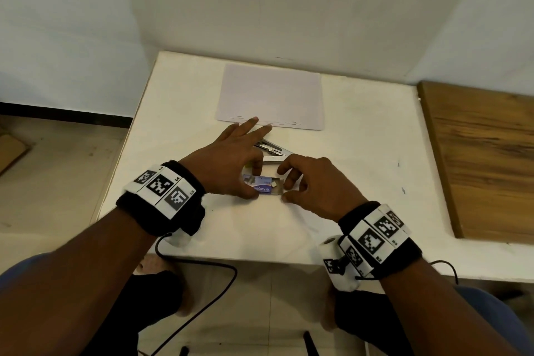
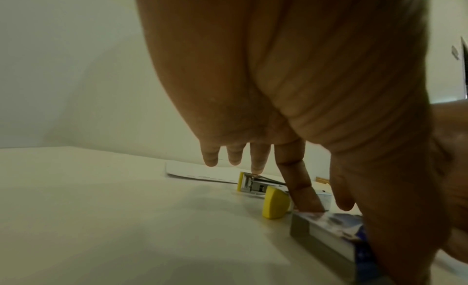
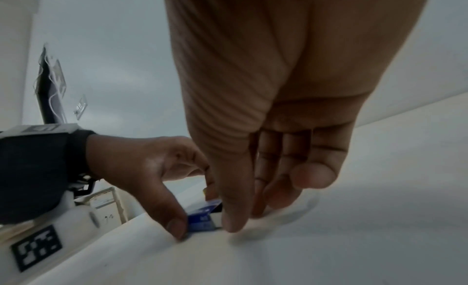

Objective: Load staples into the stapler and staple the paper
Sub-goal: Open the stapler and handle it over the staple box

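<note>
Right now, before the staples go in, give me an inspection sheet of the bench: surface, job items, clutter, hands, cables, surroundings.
Surface: white table, a few small marks.
Job's things: staple box on the table between both hands; stapler swung open behind it; paper flat at the far side.
Clutter: nothing seen.
Hands: left hand pinches the box; right hand works at its open end.
Cables: black cable hangs from the left wrist below the table edge.
Surroundings: wooden board to the right, white walls.

We see black fabric wristbands [image 1: 185, 205] on both bare forearms, each carrying white plates with black square-pattern markers [image 1: 160, 184]; a thin black cable [image 1: 202, 266] trails from the left band.
</note>
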